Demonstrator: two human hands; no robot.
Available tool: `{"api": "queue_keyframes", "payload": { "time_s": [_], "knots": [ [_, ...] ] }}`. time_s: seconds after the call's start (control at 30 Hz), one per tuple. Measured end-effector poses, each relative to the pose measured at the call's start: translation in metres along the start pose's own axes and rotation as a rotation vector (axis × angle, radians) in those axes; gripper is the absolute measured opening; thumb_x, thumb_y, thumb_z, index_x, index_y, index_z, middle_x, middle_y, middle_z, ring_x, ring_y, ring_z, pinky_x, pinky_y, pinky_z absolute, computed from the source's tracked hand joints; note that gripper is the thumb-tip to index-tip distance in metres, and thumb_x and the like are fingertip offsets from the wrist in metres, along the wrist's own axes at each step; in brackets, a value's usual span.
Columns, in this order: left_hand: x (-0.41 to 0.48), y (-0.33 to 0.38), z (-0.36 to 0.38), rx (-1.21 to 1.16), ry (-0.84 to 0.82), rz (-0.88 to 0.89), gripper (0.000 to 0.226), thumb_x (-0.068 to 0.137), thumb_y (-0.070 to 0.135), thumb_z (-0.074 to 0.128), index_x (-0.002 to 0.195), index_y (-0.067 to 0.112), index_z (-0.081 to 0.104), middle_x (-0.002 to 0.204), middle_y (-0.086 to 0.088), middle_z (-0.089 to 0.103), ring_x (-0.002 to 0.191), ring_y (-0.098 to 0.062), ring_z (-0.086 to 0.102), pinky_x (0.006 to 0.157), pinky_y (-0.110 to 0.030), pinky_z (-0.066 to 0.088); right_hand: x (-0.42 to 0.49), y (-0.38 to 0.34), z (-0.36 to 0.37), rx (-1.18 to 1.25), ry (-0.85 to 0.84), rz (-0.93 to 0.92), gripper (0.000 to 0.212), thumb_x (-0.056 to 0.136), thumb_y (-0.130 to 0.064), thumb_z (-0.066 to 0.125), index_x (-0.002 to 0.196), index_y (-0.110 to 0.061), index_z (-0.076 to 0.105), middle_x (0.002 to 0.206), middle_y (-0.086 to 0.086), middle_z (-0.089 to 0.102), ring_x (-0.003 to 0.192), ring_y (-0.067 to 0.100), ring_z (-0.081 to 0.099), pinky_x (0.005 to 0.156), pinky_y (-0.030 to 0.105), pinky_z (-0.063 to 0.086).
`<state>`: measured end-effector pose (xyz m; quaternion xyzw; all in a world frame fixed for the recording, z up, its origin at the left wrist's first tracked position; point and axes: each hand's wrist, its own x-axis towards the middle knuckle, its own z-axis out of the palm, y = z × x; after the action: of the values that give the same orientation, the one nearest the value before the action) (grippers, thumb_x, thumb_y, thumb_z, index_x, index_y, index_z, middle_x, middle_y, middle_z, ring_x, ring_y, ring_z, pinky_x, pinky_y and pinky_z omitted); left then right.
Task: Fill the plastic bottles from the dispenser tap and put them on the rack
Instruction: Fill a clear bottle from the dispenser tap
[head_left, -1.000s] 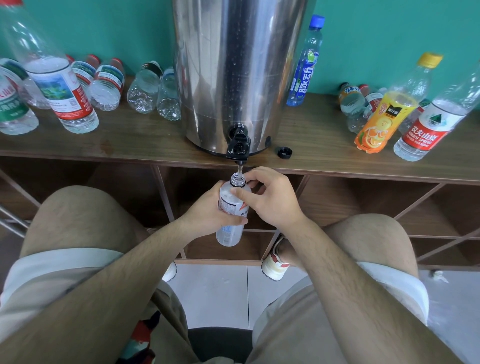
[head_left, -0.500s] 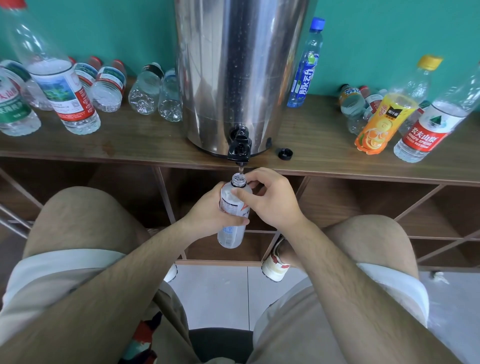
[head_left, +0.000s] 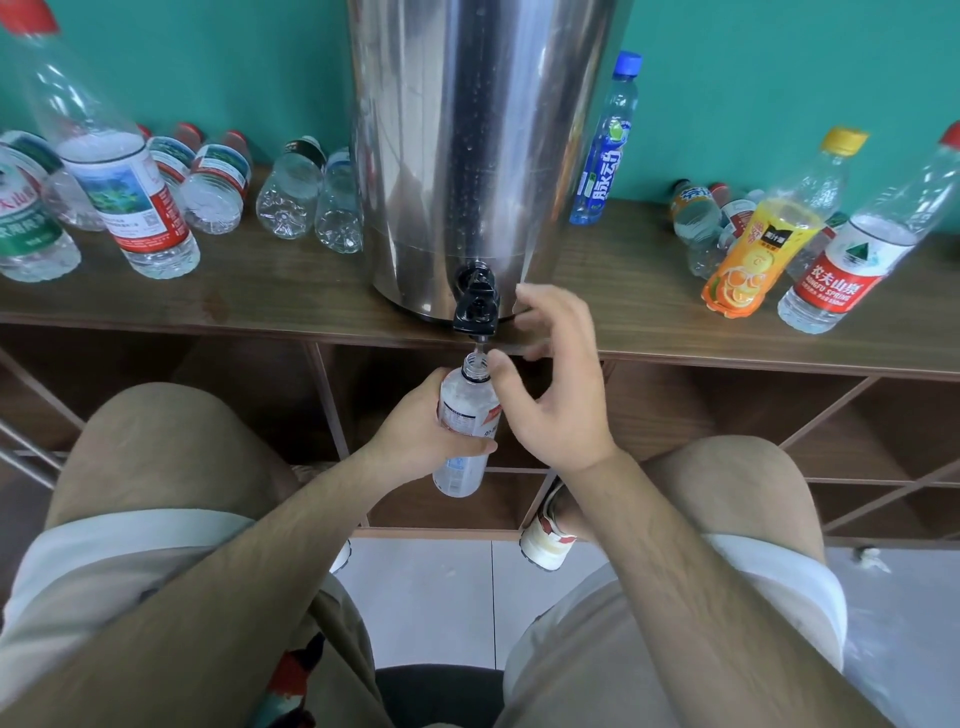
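Note:
A steel dispenser (head_left: 483, 150) stands on the wooden rack top (head_left: 260, 306), its black tap (head_left: 476, 306) hanging over the front edge. My left hand (head_left: 421, 431) grips a small clear plastic bottle (head_left: 464, 431) upright, its open mouth right under the spout. My right hand (head_left: 558, 384) hovers beside the tap with fingers spread and relaxed, holding nothing; its thumb is close to the bottle neck.
Several bottles lie and stand on the rack left of the dispenser (head_left: 218, 192). A blue bottle (head_left: 605, 150), an orange juice bottle (head_left: 763, 239) and a red-labelled bottle (head_left: 852, 260) stand to the right. Open rack compartments (head_left: 727, 431) sit below. My knees flank the bottle.
My right hand has let go of the bottle and risen to the right, beside the tap, with its fingers opened. The left hand keeps the bottle under the spout.

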<state>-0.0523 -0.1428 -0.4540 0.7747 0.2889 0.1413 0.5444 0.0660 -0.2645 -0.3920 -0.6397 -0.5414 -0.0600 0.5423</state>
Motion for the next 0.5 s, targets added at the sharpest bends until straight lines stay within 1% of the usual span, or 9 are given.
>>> {"api": "queue_keyframes", "payload": {
  "time_s": [0.07, 0.1, 0.13, 0.2, 0.27, 0.37, 0.5],
  "knots": [
    [0.000, 0.002, 0.000, -0.009, -0.003, -0.002, 0.072, 0.072, 0.016, 0.094, 0.132, 0.018, 0.054, 0.121, -0.001, 0.069, 0.117, -0.021, 0.066, 0.105, -0.053, 0.053, 0.011, -0.009, -0.008, -0.046, 0.005, -0.204, 0.045, 0.099, -0.016, 0.070, 0.141, -0.006, 0.060, 0.149, 0.009, 0.049, 0.137, 0.023, 0.050, 0.108, 0.041, 0.048],
    [-0.001, 0.002, 0.000, -0.027, -0.005, 0.002, 0.072, 0.072, 0.014, 0.094, 0.132, 0.018, 0.054, 0.122, -0.002, 0.069, 0.118, -0.022, 0.066, 0.105, -0.054, 0.053, 0.017, -0.013, -0.011, -0.080, -0.030, -0.273, 0.041, 0.099, -0.015, 0.071, 0.138, -0.005, 0.064, 0.151, 0.012, 0.050, 0.140, 0.024, 0.047, 0.113, 0.042, 0.044],
    [-0.001, 0.002, -0.001, -0.039, -0.008, 0.009, 0.072, 0.072, 0.013, 0.094, 0.132, 0.018, 0.054, 0.122, -0.002, 0.069, 0.118, -0.022, 0.066, 0.105, -0.054, 0.053, 0.021, -0.015, -0.013, -0.107, -0.080, -0.309, 0.037, 0.099, -0.014, 0.072, 0.135, -0.005, 0.067, 0.150, 0.013, 0.052, 0.141, 0.024, 0.047, 0.114, 0.043, 0.043],
    [-0.001, 0.002, -0.002, -0.036, -0.004, 0.018, 0.074, 0.072, 0.013, 0.094, 0.133, 0.020, 0.054, 0.123, 0.001, 0.069, 0.120, -0.018, 0.066, 0.106, -0.052, 0.053, 0.025, -0.019, -0.015, -0.122, -0.156, -0.320, 0.031, 0.098, -0.011, 0.073, 0.129, -0.005, 0.072, 0.148, 0.014, 0.056, 0.138, 0.027, 0.051, 0.111, 0.049, 0.045],
    [-0.002, 0.002, -0.003, -0.023, 0.004, 0.019, 0.076, 0.070, 0.017, 0.095, 0.134, 0.024, 0.054, 0.123, 0.006, 0.069, 0.119, -0.012, 0.065, 0.106, -0.048, 0.053, 0.026, -0.020, -0.019, -0.107, -0.171, -0.312, 0.027, 0.098, -0.006, 0.072, 0.125, -0.003, 0.073, 0.146, 0.013, 0.059, 0.138, 0.027, 0.053, 0.109, 0.051, 0.048],
    [-0.002, 0.002, -0.002, -0.026, 0.003, 0.015, 0.078, 0.069, 0.019, 0.097, 0.133, 0.027, 0.054, 0.122, 0.009, 0.069, 0.117, -0.010, 0.065, 0.105, -0.046, 0.054, 0.029, -0.019, -0.025, -0.099, -0.187, -0.319, 0.026, 0.097, 0.000, 0.071, 0.123, 0.000, 0.073, 0.145, 0.015, 0.061, 0.139, 0.028, 0.055, 0.113, 0.049, 0.046],
    [-0.002, 0.002, -0.002, -0.006, 0.002, 0.020, 0.079, 0.070, 0.021, 0.097, 0.135, 0.027, 0.053, 0.124, 0.009, 0.067, 0.119, -0.012, 0.064, 0.107, -0.047, 0.053, 0.029, -0.020, -0.025, -0.110, -0.180, -0.314, 0.023, 0.098, 0.001, 0.069, 0.121, 0.001, 0.074, 0.143, 0.015, 0.062, 0.137, 0.027, 0.057, 0.114, 0.046, 0.047]
  ]
}}
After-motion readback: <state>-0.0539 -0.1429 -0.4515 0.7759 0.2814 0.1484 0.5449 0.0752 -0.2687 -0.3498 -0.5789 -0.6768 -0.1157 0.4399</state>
